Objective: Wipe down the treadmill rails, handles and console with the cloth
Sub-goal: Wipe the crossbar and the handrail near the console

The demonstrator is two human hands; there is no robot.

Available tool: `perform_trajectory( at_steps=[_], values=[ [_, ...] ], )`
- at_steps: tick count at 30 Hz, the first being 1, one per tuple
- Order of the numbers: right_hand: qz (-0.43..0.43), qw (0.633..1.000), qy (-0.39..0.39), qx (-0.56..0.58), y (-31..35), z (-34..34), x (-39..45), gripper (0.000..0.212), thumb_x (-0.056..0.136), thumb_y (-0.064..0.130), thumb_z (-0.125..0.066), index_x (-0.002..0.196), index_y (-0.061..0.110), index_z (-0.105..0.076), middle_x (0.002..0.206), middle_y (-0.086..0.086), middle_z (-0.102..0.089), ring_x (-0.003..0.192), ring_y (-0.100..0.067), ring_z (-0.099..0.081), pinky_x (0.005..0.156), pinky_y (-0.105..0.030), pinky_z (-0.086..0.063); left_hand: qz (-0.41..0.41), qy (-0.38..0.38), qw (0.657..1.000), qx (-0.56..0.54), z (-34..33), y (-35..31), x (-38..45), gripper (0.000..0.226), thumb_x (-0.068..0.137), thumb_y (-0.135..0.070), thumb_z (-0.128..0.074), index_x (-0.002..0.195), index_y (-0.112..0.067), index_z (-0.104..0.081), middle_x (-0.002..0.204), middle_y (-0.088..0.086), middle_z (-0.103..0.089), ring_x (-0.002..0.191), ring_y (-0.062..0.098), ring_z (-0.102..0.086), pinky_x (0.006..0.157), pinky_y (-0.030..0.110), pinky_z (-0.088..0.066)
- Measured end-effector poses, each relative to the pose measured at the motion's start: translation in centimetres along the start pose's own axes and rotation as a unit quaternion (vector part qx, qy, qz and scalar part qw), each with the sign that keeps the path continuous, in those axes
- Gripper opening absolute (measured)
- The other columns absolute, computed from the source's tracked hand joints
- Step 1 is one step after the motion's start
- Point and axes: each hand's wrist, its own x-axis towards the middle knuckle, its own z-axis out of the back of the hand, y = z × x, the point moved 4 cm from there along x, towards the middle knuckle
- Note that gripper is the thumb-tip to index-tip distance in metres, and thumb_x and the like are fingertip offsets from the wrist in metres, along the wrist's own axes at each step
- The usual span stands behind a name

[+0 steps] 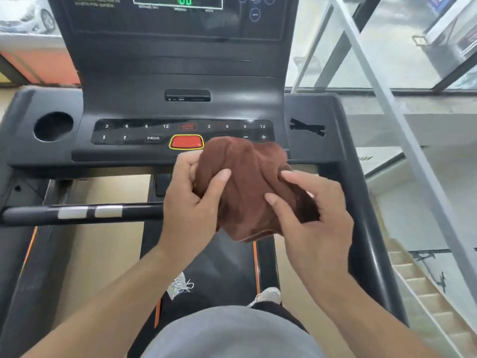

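Both hands hold a bunched brown cloth in the air just in front of the console, above the handlebar. Left hand grips the cloth's left side, thumb laid across the front, fingers curled behind. Right hand grips the right side, thumb and index finger pressing into the folds, other fingers wrapped around the lower edge. Top of the cloth overlaps the lower button panel in view, next to the red stop button; cannot tell if it touches. Cup holder at console left. Green digits on the display at top. Person stands on the treadmill belt, shoes visible below. Staircase to the right behind glass.
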Motion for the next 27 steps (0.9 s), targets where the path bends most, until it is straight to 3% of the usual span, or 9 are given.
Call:
perform_trajectory(
  at_steps=[3, 5, 8, 10, 12, 16, 21, 23, 27],
  values=[
    [0.021, 0.958, 0.147, -0.244, -5.3, 0.1, 2.1, 0.058, 0.083, 0.034, -0.083, 0.137, 0.027, -0.061, 0.147, 0.007, -0.051, 0.137, -0.020, -0.042, 0.117, -0.033, -0.031, 0.053, -0.029, 0.998, 0.030, -2.8, 3.3, 0.4, 0.059, 0.094, -0.030, -0.071, 0.142, -0.038, -0.039, 0.128, -0.012, -0.065, 0.107, 0.006, -0.066, 0.097, 0.031, -0.052],
    [-0.012, 0.850, 0.322, -0.416, -10.3, -1.3, 2.3, 0.088, 0.082, 0.058, -0.076, 0.156, 0.029, -0.037, 0.166, -0.002, -0.027, 0.153, -0.029, -0.020, 0.126, -0.047, -0.014, 0.086, -0.008, 0.987, 0.135, -3.1, 7.0, 0.9, 0.074, 0.097, -0.030, -0.067, 0.157, -0.027, -0.024, 0.151, -0.007, -0.048, 0.135, 0.007, -0.048, 0.114, 0.033, -0.040],
    [0.046, 0.766, 0.470, -0.436, -14.8, -4.3, 1.1, 0.109, 0.075, 0.071, -0.074, 0.161, 0.031, -0.020, 0.164, 0.000, -0.031, 0.153, -0.029, -0.023, 0.126, -0.051, -0.008, 0.067, 0.029, 0.940, 0.333, -0.6, 11.9, 1.4, 0.051, 0.099, -0.027, -0.061, 0.148, -0.021, -0.048, 0.141, -0.002, -0.059, 0.134, 0.022, -0.050, 0.117, 0.042, -0.034],
    [0.096, 0.753, 0.472, -0.448, -15.5, -6.2, 1.2, 0.099, 0.072, 0.071, -0.076, 0.153, 0.033, -0.033, 0.144, 0.003, -0.052, 0.135, -0.025, -0.047, 0.116, -0.048, -0.029, 0.038, 0.088, 0.909, 0.406, 1.0, 14.0, 1.7, 0.031, 0.102, -0.037, -0.054, 0.126, -0.023, -0.068, 0.124, -0.002, -0.070, 0.128, 0.026, -0.056, 0.121, 0.043, -0.024],
    [0.129, 0.757, 0.455, -0.451, -15.2, -8.3, 1.9, 0.077, 0.072, 0.069, -0.074, 0.134, 0.031, -0.047, 0.121, 0.004, -0.062, 0.113, -0.025, -0.062, 0.096, -0.044, -0.045, 0.021, 0.132, 0.899, 0.418, 1.9, 15.2, 1.9, 0.033, 0.105, -0.040, -0.045, 0.116, -0.025, -0.072, 0.120, -0.004, -0.072, 0.133, 0.024, -0.052, 0.123, 0.040, -0.013],
    [0.154, 0.783, 0.462, -0.387, -12.4, -13.9, 1.5, 0.053, 0.077, 0.064, -0.062, 0.113, 0.026, -0.054, 0.102, 0.005, -0.070, 0.091, -0.026, -0.071, 0.075, -0.039, -0.055, -0.004, 0.152, 0.895, 0.420, 2.2, 15.5, 2.0, 0.037, 0.106, -0.032, -0.037, 0.116, -0.021, -0.071, 0.115, -0.003, -0.071, 0.128, 0.021, -0.053, 0.122, 0.038, -0.011],
    [0.166, 0.788, 0.484, -0.342, -9.2, -19.5, 0.1, 0.056, 0.079, 0.070, -0.051, 0.111, 0.024, -0.051, 0.102, 0.005, -0.072, 0.089, -0.029, -0.071, 0.069, -0.038, -0.051, -0.008, 0.150, 0.891, 0.429, 2.6, 14.9, 2.2, 0.036, 0.102, -0.026, -0.031, 0.095, -0.016, -0.065, 0.090, -0.002, -0.066, 0.093, 0.023, -0.059, 0.109, 0.036, -0.031],
    [0.154, 0.765, 0.510, -0.361, -9.6, -18.7, 0.5, 0.052, 0.082, 0.060, -0.062, 0.119, 0.025, -0.052, 0.105, 0.005, -0.072, 0.093, -0.029, -0.071, 0.069, -0.035, -0.045, -0.012, 0.150, 0.887, 0.437, 2.5, 14.8, 2.2, 0.039, 0.101, -0.028, -0.027, 0.094, -0.019, -0.064, 0.089, -0.004, -0.065, 0.090, 0.022, -0.058, 0.105, 0.037, -0.034],
    [0.077, 0.715, 0.553, -0.421, -12.4, -13.7, 3.0, 0.044, 0.071, 0.050, -0.069, 0.107, 0.032, -0.049, 0.091, 0.008, -0.069, 0.086, -0.026, -0.070, 0.077, -0.038, -0.054, -0.013, 0.147, 0.884, 0.445, 2.4, 15.0, 2.3, 0.047, 0.099, -0.031, -0.020, 0.100, -0.024, -0.067, 0.092, -0.007, -0.067, 0.094, 0.019, -0.059, 0.100, 0.034, -0.033]
  ],
)
